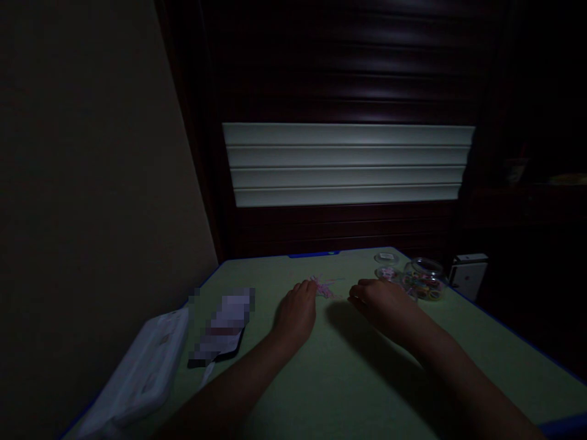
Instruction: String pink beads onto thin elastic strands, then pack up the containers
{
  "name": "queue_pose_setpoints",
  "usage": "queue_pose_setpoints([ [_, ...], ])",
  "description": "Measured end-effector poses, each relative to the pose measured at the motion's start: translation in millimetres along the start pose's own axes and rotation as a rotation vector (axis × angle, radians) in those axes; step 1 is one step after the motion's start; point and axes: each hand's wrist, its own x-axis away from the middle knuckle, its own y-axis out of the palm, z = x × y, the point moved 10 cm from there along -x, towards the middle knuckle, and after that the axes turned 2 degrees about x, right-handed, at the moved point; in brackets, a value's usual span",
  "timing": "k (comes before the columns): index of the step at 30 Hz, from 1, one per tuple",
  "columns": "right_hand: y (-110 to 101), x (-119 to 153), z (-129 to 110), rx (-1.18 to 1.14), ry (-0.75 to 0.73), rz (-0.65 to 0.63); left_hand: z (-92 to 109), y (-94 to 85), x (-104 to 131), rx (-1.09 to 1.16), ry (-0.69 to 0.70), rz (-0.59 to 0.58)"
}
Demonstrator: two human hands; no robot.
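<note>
My left hand rests at the left side of a small pile of thin pink strands in the middle of the green table. Its fingers are bent together at the strands, and what they grip is too small to make out. To the right of the pile, my right hand hovers over the table with curled fingers pinched together; anything between the fingertips is too dark to tell. Beyond it stand a clear round jar of colourful bands and a small clear dish with pink and white pieces.
A clear lid with a label lies at the back right. On the left are a blurred-out flat device and a long white case. A white box stands beyond the table's right edge.
</note>
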Motion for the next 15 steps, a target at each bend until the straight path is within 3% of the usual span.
queue_pose_setpoints([
  [8,1,-1,0,-0.005,-0.005,0.016,7,-2.9,0,0.018,0.055,0.041],
  [15,0,-1,1,-0.006,0.0,0.032,28,-16.5,3,-0.005,0.174,0.082],
])
